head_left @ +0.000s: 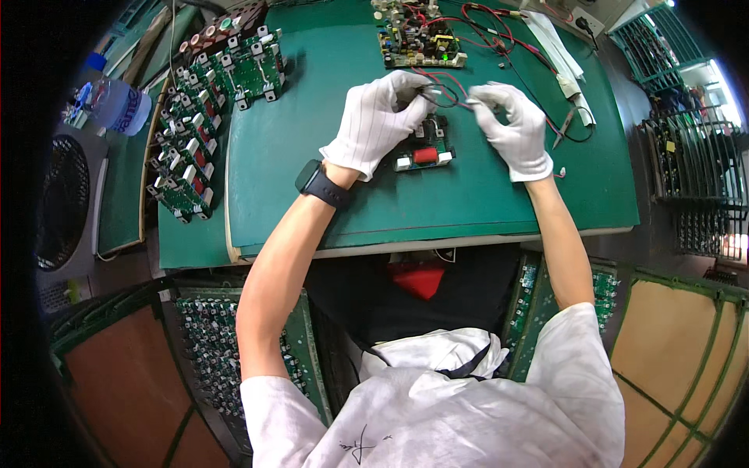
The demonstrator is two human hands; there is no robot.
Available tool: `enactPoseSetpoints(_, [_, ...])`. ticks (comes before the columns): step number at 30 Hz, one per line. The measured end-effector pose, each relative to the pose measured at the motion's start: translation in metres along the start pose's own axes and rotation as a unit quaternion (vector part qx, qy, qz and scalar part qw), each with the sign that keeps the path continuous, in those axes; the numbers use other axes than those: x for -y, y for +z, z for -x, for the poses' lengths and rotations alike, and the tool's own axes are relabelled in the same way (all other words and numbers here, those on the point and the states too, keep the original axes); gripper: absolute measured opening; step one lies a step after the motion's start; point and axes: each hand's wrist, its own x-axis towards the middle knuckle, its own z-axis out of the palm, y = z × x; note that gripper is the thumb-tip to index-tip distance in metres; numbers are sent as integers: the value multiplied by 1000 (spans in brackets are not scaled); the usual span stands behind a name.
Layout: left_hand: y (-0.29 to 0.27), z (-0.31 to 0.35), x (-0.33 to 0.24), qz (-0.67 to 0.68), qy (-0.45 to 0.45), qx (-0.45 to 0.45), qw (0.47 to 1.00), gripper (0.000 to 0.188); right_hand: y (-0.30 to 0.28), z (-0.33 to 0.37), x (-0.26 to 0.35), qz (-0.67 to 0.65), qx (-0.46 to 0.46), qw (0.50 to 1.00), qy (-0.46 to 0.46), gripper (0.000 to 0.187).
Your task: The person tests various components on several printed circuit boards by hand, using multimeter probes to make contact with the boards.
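Note:
White gloves cover both of my hands above the green mat. My left hand [384, 117] is closed, its thumb and fingers pinching a thin dark wire [452, 102] that loops across the gap to my right. My right hand [511, 129] is closed too, with its fingertips pinched on the wire's other side. Red wires [446, 76] run behind my hands toward a powered circuit board [421, 40] with a lit green light. Just under my left hand lies a small circuit board [425, 157] with a red block component and white parts, partly covered by the glove.
Several green circuit boards [191, 148] stand in a row at the left of the mat [312, 222]. A test probe [563, 129] and white strip [558, 51] lie at the right. Beyond are a water bottle [121, 105], a fan [62, 203] and board racks [694, 156].

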Motion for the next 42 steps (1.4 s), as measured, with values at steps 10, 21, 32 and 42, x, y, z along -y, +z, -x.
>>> enactPoseSetpoints(10, [-34,31,-31,-189,-8,84,978,100,-36,-9,28,125,208,970,-28,75])
enactPoseSetpoints(21, [-34,45,-36,-290,60,81,952,95,-1,-83,22,-81,360,928,-47,39])
enactPoseSetpoints(32, [-78,73,-51,472,-178,-29,863,59,2,-124,81,-166,391,905,-21,67])
enactPoseSetpoints(42, [-104,97,-57,660,-238,-87,707,75,84,-134,110,-263,324,898,136,45])
